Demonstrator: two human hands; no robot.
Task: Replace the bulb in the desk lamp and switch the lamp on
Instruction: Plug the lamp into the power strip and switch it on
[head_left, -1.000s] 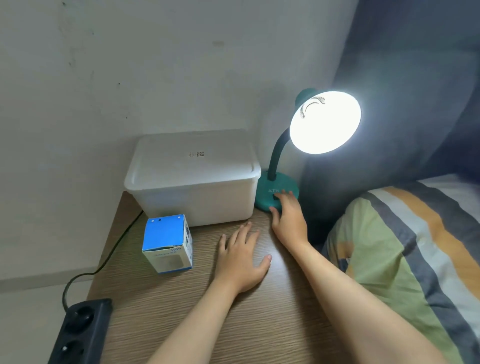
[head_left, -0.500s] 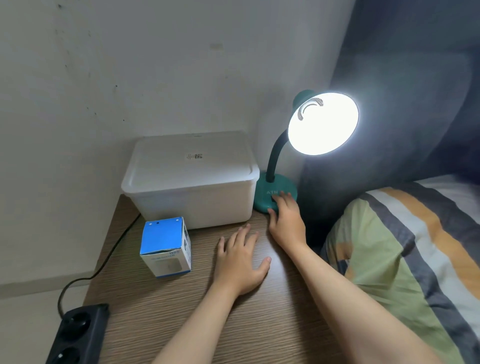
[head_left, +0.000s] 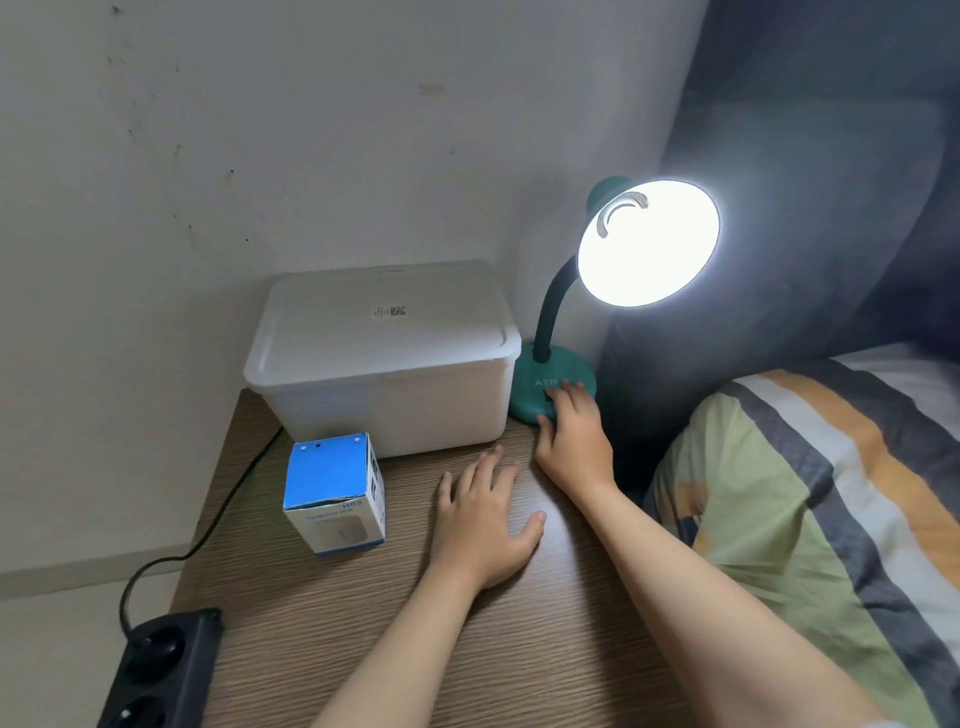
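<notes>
Head view looks down on my wooden bedside table (head_left: 363, 623), with both my bare forearms reaching across it. My left hand (head_left: 485, 519) lies flat on the wood, palm down, fingers relaxed and slightly spread, holding nothing. My right hand (head_left: 574, 436) reaches to the teal desk lamp (head_left: 550, 364) at the back right corner of the table; its fingertips rest on the front of the lamp's round base (head_left: 532, 387), just beside the pale lettering there, fingers only lightly bent and gripping nothing. I cannot tell whether a fingertip is pressing a switch, since my fingers cover that spot. The lamp's curved neck rises to the shade (head_left: 649, 241), which faces me and glows bright white, so the bulb inside is lost in glare. A white lidded plastic box (head_left: 384, 358) stands just beside the base on its left, against the wall. In front of that box stands a small blue-and-white carton (head_left: 335, 493), well clear of my left hand. A black power strip (head_left: 156, 670) sits at the near left corner, and its black cord (head_left: 218, 514) runs along the table's left edge. Striped bedding (head_left: 810, 499) lies to the right of the table.
</notes>
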